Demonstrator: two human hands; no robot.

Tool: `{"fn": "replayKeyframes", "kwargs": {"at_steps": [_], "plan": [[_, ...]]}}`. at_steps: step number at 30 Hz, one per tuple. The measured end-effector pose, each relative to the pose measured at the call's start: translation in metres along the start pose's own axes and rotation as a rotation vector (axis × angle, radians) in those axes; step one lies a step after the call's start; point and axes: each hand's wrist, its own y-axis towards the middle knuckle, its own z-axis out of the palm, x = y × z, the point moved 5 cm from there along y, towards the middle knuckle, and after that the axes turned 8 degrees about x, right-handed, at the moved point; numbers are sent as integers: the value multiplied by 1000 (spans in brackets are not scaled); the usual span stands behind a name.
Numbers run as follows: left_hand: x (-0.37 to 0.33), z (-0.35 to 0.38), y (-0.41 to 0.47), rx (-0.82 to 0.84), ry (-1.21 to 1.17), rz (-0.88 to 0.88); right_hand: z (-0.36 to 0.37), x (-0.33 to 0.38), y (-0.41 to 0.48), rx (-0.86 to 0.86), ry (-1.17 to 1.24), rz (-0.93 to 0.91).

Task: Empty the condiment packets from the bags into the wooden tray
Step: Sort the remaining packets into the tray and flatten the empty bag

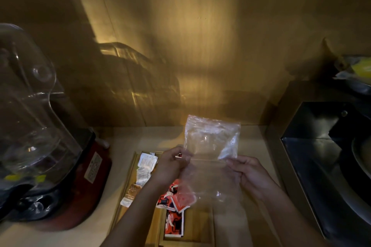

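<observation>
Now both hands, left hand [173, 163] and right hand [248, 172], pinch an upturned clear bag [211, 138] mid-frame above the wooden tray [128, 178]; red packets [173, 206] lie below. It looks emptied, so setting it aside seems next.

No text can be read: the label [92, 167] on the red appliance base [80, 196] and the print on the red packets [173, 224] are too blurred and dim.

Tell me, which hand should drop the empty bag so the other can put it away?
Probably the left hand should let go. The right hand grips the clear bag on the side nearer bare counter, while the left hangs over the packet-filled wooden tray.
</observation>
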Motion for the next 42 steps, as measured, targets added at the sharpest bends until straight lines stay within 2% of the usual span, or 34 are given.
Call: {"fn": "replayKeyframes", "kwargs": {"at_steps": [5,10,13,17,21,23,25,27,29,31,33,35,42], "plan": [[5,-4,-4,7,-85,15,1,6,-2,-5,-13,-31],[9,-2,-8,-73,-92,19,0,9,-1,-70,-241,-83],[14,-4,-9,-122,-231,-34,0,9,0,-108,-325,-123],[33,4,-17,102,-298,-293,3,17,-5,-111,-488,-182],[38,17,-33,285,-263,-393,11,20,-6,-72,-568,-213],[42,17,-36,317,-236,-366,13,19,-7,-69,-574,-217],[45,13,-35,290,-245,-307,16,16,-9,-79,-526,-199],[46,7,-35,209,-257,-273,17,8,-9,-76,-351,-153],[47,-1,-39,125,-269,-244,20,-5,-7,-49,-118,-62],[48,-9,-46,56,-269,-204,27,-21,-5,22,-24,98],[50,-20,-54,-37,-207,-171,37,-39,-4,138,-62,229],[55,-32,-63,-132,-157,-162,49,-53,-2,214,-113,266],[66,-70,-107,-263,-90,-124,103,-73,0,192,-170,179]]}}
